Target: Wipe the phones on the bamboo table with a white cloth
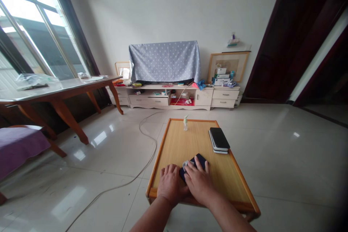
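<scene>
A dark navy notebook [201, 160] lies slantwise near the front edge of the low wooden table [187, 141]. My left hand [170, 183] is at its left side, fingers bent and thumb reaching along the near edge; its grip there is partly hidden. Across the cover rests my right hand [199, 181], fingers spread somewhat and pressing on a crumpled grey-white wipe [185, 165]. Part of the wipe is covered by those fingers. Farther right on the table is a stack of notebooks [219, 139] with a black one on top. A small clear pump bottle [185, 124] stands near the far edge.
Beyond the table runs a white TV cabinet [148, 100] with a spotted grey-blue cloth [165, 61] draped over something on it. A cable [141, 166] winds over the tiled floor at left. A larger wooden table [67, 90] stands by the window.
</scene>
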Demonstrator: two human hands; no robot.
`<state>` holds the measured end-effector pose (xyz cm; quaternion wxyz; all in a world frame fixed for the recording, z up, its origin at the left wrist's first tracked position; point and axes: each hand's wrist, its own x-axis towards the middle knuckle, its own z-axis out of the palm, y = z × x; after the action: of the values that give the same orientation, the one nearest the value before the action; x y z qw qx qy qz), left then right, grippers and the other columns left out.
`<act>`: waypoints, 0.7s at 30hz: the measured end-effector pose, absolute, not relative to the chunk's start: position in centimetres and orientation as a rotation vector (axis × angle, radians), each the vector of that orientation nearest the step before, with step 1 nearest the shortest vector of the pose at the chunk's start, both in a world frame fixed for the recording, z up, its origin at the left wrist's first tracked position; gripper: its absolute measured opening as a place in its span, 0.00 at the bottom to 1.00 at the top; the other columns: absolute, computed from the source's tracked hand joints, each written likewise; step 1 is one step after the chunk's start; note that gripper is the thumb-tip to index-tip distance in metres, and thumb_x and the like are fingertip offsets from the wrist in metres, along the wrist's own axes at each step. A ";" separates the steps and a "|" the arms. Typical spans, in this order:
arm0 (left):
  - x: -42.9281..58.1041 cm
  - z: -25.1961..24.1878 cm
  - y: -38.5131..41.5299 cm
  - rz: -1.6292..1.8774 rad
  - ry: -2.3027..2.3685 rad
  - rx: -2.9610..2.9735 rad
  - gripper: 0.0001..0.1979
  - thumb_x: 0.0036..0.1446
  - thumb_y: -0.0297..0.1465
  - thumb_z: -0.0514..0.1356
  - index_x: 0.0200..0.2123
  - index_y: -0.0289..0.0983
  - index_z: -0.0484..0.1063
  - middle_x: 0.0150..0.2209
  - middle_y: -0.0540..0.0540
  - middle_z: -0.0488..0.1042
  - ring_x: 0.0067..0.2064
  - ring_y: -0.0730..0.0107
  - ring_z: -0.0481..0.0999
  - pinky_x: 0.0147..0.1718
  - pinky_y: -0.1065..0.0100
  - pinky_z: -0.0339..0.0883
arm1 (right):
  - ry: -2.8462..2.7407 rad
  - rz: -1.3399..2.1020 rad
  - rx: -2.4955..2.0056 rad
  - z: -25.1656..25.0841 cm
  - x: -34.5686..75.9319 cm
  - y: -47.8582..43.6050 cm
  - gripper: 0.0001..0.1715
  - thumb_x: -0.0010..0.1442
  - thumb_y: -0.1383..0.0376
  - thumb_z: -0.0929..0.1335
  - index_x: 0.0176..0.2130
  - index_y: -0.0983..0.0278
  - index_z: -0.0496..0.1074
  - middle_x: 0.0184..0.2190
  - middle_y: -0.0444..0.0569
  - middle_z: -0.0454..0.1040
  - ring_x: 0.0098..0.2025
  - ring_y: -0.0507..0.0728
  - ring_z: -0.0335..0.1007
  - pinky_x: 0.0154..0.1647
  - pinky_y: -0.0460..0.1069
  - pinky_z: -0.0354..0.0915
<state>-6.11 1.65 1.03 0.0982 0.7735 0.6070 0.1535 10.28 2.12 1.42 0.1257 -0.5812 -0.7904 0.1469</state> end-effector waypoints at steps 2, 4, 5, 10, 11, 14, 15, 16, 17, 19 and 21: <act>-6.2 0.9 1.8 0.418 1.798 2.283 0.21 0.50 0.45 0.58 0.47 0.45 0.69 0.47 0.45 0.70 0.52 0.55 0.65 0.54 0.58 0.51 | -2.350 0.451 -1.609 1.4 9.6 1.4 0.26 0.69 0.57 0.55 0.62 0.52 0.64 0.66 0.42 0.61 0.72 0.65 0.34 0.67 0.70 0.25; -6.3 0.7 1.9 0.389 1.805 2.274 0.21 0.49 0.43 0.59 0.47 0.45 0.69 0.47 0.45 0.69 0.52 0.56 0.65 0.54 0.58 0.51 | -2.393 0.446 -1.536 1.6 9.8 0.5 0.25 0.69 0.57 0.54 0.58 0.51 0.69 0.65 0.40 0.62 0.72 0.65 0.34 0.67 0.70 0.24; -6.3 0.7 1.9 0.389 1.810 2.272 0.22 0.49 0.44 0.59 0.47 0.44 0.69 0.47 0.45 0.69 0.52 0.55 0.64 0.54 0.58 0.51 | -2.403 0.434 -1.525 1.7 10.2 0.3 0.25 0.70 0.57 0.53 0.55 0.50 0.71 0.65 0.39 0.63 0.72 0.65 0.33 0.67 0.70 0.24; -6.1 0.7 1.8 0.454 1.829 2.289 0.26 0.50 0.51 0.58 0.47 0.43 0.69 0.47 0.44 0.69 0.52 0.54 0.64 0.55 0.58 0.51 | -2.308 0.388 -1.701 2.2 11.4 1.4 0.25 0.70 0.55 0.54 0.55 0.52 0.72 0.66 0.43 0.60 0.72 0.67 0.30 0.66 0.72 0.26; -6.1 0.6 1.8 0.453 1.827 2.288 0.25 0.50 0.51 0.58 0.47 0.43 0.69 0.47 0.44 0.69 0.52 0.54 0.64 0.55 0.58 0.51 | -2.297 0.393 -1.718 2.2 11.1 1.7 0.25 0.69 0.55 0.54 0.56 0.52 0.71 0.67 0.44 0.58 0.72 0.67 0.29 0.66 0.72 0.27; -6.2 0.5 1.8 0.421 1.815 2.280 0.21 0.51 0.44 0.57 0.47 0.43 0.68 0.47 0.44 0.69 0.52 0.55 0.64 0.55 0.58 0.51 | -2.327 0.436 -1.669 1.9 9.7 1.7 0.25 0.68 0.55 0.56 0.60 0.51 0.67 0.68 0.44 0.56 0.73 0.66 0.29 0.67 0.71 0.27; -6.3 0.4 1.9 0.410 1.812 2.278 0.20 0.51 0.41 0.57 0.47 0.44 0.68 0.47 0.44 0.69 0.52 0.56 0.64 0.54 0.58 0.51 | -2.346 0.446 -1.635 1.8 9.4 1.4 0.24 0.68 0.55 0.56 0.59 0.51 0.68 0.68 0.44 0.56 0.73 0.66 0.29 0.67 0.71 0.26; -6.4 0.3 2.0 0.401 1.810 2.278 0.19 0.51 0.40 0.57 0.47 0.43 0.68 0.47 0.44 0.68 0.52 0.56 0.64 0.54 0.58 0.51 | -2.366 0.450 -1.599 1.8 9.2 1.1 0.24 0.69 0.55 0.56 0.57 0.51 0.70 0.68 0.43 0.56 0.73 0.66 0.29 0.67 0.71 0.26; -6.4 0.3 2.0 0.396 1.810 2.278 0.20 0.50 0.39 0.57 0.47 0.43 0.68 0.47 0.44 0.68 0.52 0.56 0.64 0.54 0.58 0.51 | -2.385 0.445 -1.569 1.7 9.3 0.8 0.23 0.69 0.56 0.55 0.53 0.51 0.72 0.68 0.42 0.56 0.73 0.66 0.29 0.67 0.71 0.25; -6.4 0.2 2.0 0.393 1.811 2.280 0.21 0.49 0.41 0.58 0.48 0.43 0.68 0.47 0.44 0.68 0.52 0.55 0.64 0.54 0.58 0.52 | -2.411 0.432 -1.544 1.9 9.9 0.4 0.25 0.69 0.56 0.54 0.46 0.53 0.77 0.68 0.41 0.56 0.73 0.66 0.30 0.67 0.71 0.25; -6.3 0.3 1.9 0.412 1.816 2.283 0.23 0.49 0.45 0.59 0.48 0.43 0.68 0.47 0.43 0.68 0.52 0.54 0.64 0.55 0.57 0.51 | -2.393 0.424 -1.588 2.0 10.8 0.7 0.26 0.70 0.56 0.53 0.43 0.53 0.77 0.68 0.40 0.57 0.72 0.67 0.31 0.66 0.71 0.25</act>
<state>-6.33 1.95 0.32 0.0976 0.7711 0.6136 0.1393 10.80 0.71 2.04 0.1189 -0.5432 -0.8184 0.1451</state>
